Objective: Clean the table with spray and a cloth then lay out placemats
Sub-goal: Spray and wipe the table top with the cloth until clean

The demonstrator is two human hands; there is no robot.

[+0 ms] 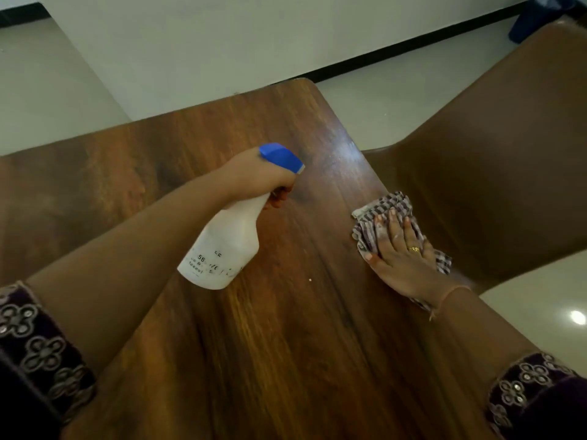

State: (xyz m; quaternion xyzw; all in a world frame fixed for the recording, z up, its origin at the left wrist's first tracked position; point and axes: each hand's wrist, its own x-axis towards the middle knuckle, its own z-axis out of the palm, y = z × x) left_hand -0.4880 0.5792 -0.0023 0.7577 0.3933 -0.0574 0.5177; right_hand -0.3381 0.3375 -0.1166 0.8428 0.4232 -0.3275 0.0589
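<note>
My left hand (pixel 255 177) was wrapped round the neck of the spray bottle (pixel 222 246), holding it tilted above the table (pixel 286 360) with the blue trigger head (pixel 281 157) aimed toward the far right corner. My fingers were mostly tucked behind the bottle, so I honestly couldn't tell if the trigger was squeezed. The print on the side was smeared too, just a few digits readable.

My right hand (pixel 401 254) was flat, fingers straight and a bit spread, pressing the checked cloth (pixel 389 204) down on the table right at its right edge. A good chunk of the cloth was hidden under my palm. It bunched out past my fingertips and a strip peeked out by my wrist.

The table ran off the frame on the left and at the bottom, so only one rounded corner showed. The brown chair (pixel 492 147) beside that right edge was cropped as well. Some dark blue thing (pixel 540 20) in the top right corner was too blurry and cut off to identify.

Count-wise there was one bottle, one cloth, one table and one chair. I also counted one ring (pixel 414 249), one thin band (pixel 451 292) on the right wrist, two embroidered sleeves at the bottom corners, and one tiny white speck (pixel 309 279) on the wood.
</note>
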